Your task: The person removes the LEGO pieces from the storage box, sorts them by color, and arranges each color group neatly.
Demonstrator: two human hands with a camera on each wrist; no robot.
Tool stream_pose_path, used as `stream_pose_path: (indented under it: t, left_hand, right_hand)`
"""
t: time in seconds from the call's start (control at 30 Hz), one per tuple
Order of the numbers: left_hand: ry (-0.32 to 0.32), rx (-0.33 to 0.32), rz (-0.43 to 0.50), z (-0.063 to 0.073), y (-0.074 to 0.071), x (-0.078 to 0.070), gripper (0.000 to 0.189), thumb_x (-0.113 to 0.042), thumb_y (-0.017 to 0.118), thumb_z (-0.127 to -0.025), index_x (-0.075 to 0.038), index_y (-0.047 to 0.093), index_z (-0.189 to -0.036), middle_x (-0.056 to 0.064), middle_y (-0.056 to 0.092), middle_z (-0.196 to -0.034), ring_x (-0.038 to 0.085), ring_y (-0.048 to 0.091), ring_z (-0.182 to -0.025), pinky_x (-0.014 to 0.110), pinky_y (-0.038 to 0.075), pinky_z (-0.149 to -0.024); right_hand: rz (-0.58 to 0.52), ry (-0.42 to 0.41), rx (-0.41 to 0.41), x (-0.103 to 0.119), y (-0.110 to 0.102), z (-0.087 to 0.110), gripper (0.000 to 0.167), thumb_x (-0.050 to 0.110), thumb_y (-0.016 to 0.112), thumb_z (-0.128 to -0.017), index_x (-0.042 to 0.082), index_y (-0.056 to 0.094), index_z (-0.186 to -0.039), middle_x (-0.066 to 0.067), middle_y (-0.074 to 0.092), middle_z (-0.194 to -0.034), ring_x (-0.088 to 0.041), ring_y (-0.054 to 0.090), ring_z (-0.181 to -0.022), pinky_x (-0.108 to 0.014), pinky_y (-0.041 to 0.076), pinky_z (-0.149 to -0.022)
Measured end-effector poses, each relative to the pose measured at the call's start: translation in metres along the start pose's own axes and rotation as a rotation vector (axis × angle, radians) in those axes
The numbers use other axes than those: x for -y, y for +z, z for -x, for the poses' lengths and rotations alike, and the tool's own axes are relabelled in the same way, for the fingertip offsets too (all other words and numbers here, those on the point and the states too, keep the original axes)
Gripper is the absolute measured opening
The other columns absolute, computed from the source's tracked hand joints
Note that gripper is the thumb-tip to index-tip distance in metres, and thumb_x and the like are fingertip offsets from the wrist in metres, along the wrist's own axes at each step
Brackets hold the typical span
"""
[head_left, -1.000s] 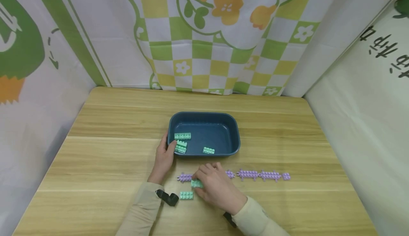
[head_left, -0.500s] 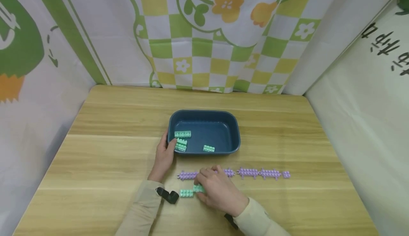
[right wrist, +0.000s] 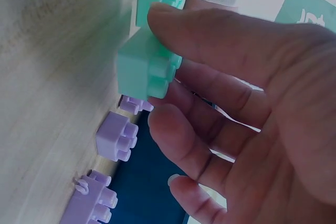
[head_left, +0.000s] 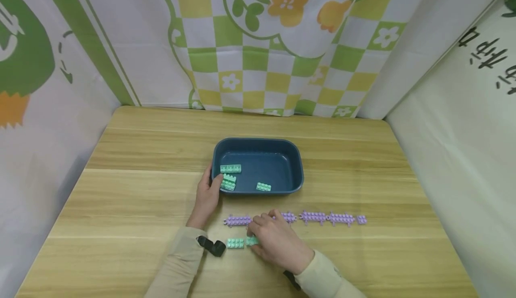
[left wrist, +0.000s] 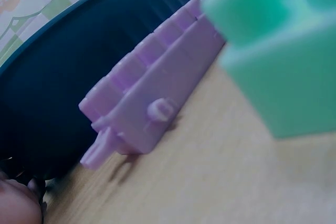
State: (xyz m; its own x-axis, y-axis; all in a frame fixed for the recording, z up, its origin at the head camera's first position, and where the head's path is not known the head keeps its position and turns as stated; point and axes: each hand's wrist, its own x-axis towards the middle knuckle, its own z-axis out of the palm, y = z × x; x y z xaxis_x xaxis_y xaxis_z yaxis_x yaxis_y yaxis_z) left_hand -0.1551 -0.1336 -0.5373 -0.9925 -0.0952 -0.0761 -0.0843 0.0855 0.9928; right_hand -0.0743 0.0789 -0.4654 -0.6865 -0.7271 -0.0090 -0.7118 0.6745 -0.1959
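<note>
My left hand [head_left: 207, 199] grips the left end of a dark blue plastic bin [head_left: 278, 166], thumb over the rim. Just in front of the bin, my right hand [head_left: 280, 243] pinches a mint-green building block [right wrist: 137, 66] between thumb and fingers, close over the table. To the left of it lies another green block [head_left: 235, 243], studs up. A row of purple blocks [head_left: 313, 217] with small side pegs runs behind the right hand, which hides part of it. In the left wrist view a purple block [left wrist: 152, 72] stands near the bin's wall.
Several green blocks [head_left: 230, 169] lie inside the bin, mostly at its left end. A small purple block [head_left: 361, 220] ends the row on the right. Behind the wooden table [head_left: 141, 141] hangs a checked cloth [head_left: 278, 83].
My right hand has brought the green block toward me and slightly right, from over the purple row to beside the other green block. The left hand stays on the bin.
</note>
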Motion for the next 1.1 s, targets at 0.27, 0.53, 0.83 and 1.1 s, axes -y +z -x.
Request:
stream_pose_path:
  t: [0.27, 0.53, 0.83, 1.1]
  left_hand:
    - [0.004, -0.01, -0.01, 0.002, 0.001, 0.001, 0.057, -0.026, 0.044, -0.103, -0.014, 0.024, -0.155, 0.007, 0.025, -0.158, 0.023, 0.02, -0.146, 0.041, 0.018, -0.119]
    - [0.008, 0.008, -0.015, 0.001, 0.0, 0.0, 0.058, -0.025, 0.042, -0.104, -0.012, 0.02, -0.156, 0.008, 0.023, -0.159, 0.023, 0.018, -0.146, 0.041, 0.017, -0.119]
    - [0.011, -0.018, -0.012, 0.001, 0.001, 0.001, 0.057, -0.025, 0.044, -0.103, -0.014, 0.025, -0.155, 0.006, 0.027, -0.158, 0.021, 0.022, -0.145, 0.038, 0.02, -0.119]
    - [-0.026, 0.004, 0.004, 0.004, -0.001, -0.008, 0.057, -0.023, 0.043, -0.104, -0.01, 0.022, -0.155, 0.009, 0.024, -0.158, 0.024, 0.02, -0.145, 0.04, 0.018, -0.119]
  right_hand:
    - [0.006, 0.006, 0.03, -0.001, 0.004, 0.0, 0.026, 0.032, 0.083, -0.074, 0.02, 0.069, -0.092, 0.008, 0.067, -0.091, -0.009, 0.058, -0.084, -0.035, 0.042, -0.087]
    - [0.03, 0.003, 0.019, -0.001, 0.007, 0.001, 0.028, 0.033, 0.084, -0.073, 0.02, 0.068, -0.092, 0.008, 0.067, -0.092, -0.011, 0.059, -0.085, -0.036, 0.042, -0.089]
    - [0.044, 0.018, 0.05, 0.0, 0.011, 0.001, 0.028, 0.035, 0.083, -0.074, 0.021, 0.069, -0.093, 0.007, 0.068, -0.095, -0.012, 0.059, -0.088, -0.038, 0.04, -0.092]
    - [0.067, 0.021, 0.037, 0.0, 0.012, 0.002, 0.029, 0.036, 0.083, -0.073, 0.021, 0.069, -0.094, 0.006, 0.067, -0.094, -0.012, 0.058, -0.089, -0.038, 0.04, -0.093]
